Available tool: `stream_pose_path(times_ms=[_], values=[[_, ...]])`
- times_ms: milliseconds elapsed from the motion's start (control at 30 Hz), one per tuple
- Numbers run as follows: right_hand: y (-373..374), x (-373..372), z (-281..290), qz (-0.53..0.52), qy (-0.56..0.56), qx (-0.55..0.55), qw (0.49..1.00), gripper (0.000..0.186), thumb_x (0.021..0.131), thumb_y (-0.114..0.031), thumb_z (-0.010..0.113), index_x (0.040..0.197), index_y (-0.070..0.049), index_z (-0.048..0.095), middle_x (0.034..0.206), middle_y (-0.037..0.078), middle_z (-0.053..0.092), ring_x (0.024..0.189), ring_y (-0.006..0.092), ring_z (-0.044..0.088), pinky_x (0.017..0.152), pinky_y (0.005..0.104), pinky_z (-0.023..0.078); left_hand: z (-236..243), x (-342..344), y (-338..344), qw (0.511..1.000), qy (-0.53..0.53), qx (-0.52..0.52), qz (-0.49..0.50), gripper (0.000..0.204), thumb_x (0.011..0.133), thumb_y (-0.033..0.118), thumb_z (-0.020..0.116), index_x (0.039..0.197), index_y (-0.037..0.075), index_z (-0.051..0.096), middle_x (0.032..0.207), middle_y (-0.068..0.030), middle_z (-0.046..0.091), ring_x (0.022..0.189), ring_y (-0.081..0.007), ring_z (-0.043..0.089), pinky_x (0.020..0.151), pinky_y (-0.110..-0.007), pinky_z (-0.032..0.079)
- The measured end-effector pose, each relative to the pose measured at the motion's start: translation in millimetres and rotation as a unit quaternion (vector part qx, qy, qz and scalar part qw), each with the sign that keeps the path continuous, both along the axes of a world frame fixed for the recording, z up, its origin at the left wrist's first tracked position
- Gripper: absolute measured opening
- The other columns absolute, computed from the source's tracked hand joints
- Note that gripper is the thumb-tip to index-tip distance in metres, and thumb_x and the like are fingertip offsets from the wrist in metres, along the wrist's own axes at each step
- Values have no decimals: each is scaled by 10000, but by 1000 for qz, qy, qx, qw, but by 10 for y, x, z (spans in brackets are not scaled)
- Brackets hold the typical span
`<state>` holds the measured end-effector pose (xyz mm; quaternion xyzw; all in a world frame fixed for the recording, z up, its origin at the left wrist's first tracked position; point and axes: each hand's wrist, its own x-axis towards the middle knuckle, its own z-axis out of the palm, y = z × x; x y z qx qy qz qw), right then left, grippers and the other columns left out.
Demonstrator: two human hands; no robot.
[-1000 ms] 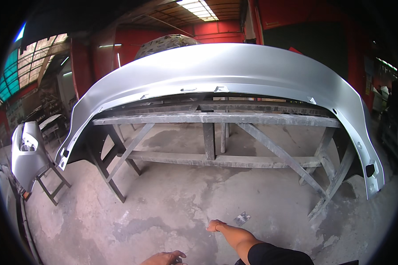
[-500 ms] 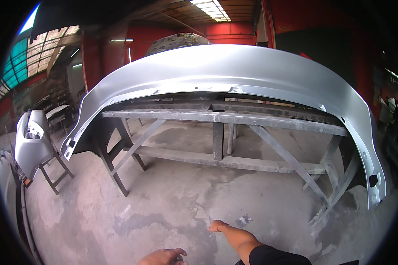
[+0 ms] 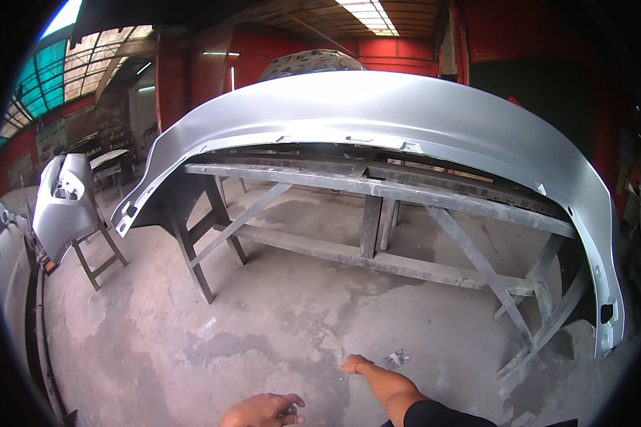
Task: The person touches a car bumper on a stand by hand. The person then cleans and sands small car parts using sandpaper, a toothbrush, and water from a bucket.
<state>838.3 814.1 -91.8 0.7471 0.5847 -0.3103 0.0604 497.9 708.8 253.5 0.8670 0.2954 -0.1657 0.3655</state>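
A large silver curved bumper cover [image 3: 377, 96] lies across a grey metal stand [image 3: 470, 206], its cut-out lower edge toward me and its ends hanging down at both sides. Both my hands are low in the view, apart from the bumper. My left hand [image 3: 262, 410] is at the bottom edge, half curled, thumb and forefinger apart; the dark gap between them shows nothing I can name. My right hand [image 3: 351, 364] stretches forward above the concrete floor with its fingers drawn together. Whether anything is inside them is hidden.
Another silver body panel [image 3: 65, 203] rests on a smaller stand [image 3: 100, 260] at the left. A pale panel [image 3: 11, 270] and a pipe [image 3: 43, 341] line the left edge. A small flat scrap [image 3: 397, 358] lies on the floor near my right hand. Behind the bumper stands a covered car [image 3: 310, 62].
The view has turned slightly left, so the bumper and stand sit further right. My left thumb and forefinger have spread apart. My right hand is nearly unchanged.
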Motion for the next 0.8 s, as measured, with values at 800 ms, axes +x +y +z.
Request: stream_pose_path(times_ms=[800], values=[[-42,22,-127,-39,-40,61,997,552,844,-588,523,999,-96,720,960,132,701,920,295,667,842,405,513,-120,-76,22,999,-30,17,-23,571,942,532,513,1283,73,497,1089,-152,681,1035,-338,628,901,-408,484]])
